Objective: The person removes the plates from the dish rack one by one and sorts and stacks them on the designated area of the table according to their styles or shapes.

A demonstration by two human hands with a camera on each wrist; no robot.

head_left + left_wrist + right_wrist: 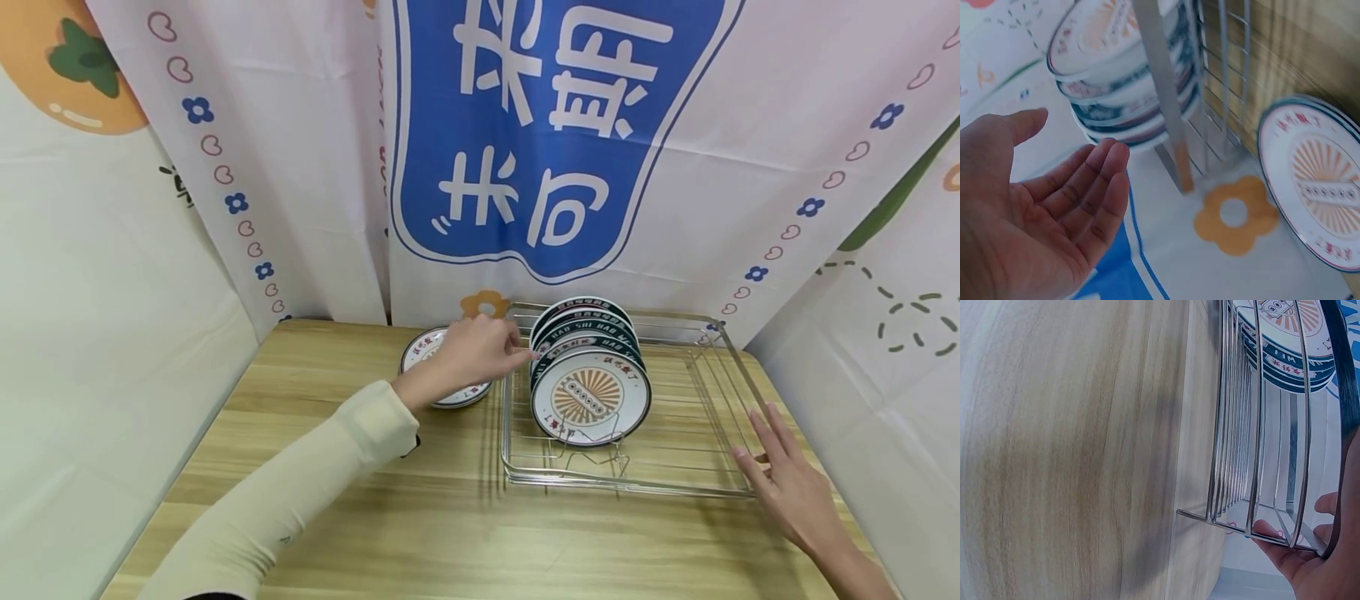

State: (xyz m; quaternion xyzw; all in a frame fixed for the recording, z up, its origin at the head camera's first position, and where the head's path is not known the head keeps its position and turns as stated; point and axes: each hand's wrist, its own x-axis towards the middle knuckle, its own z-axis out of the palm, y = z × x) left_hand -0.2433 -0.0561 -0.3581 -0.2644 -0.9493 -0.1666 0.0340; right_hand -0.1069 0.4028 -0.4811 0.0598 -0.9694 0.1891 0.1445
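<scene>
A wire dish rack (630, 486) stands on the table. Several round plates with dark green rims stand on edge inside its left part, the front plate (588, 397) showing an orange sunburst print. My left hand (474, 354) is over the rack's left side, beside those plates. In the left wrist view its palm shows bare, with the fingers loosely bent and nothing held. Under the left forearm lies a small stack of matching plates (422, 348), partly hidden. My right hand (797, 492) grips the rack's right rim, thumb and fingers on either side of the metal.
The wooden table (540, 546) extends in front of the rack. Behind it hangs a white cloth (315, 192) with a blue panel (517, 200) and white characters. White printed cloth also closes off the left and right sides.
</scene>
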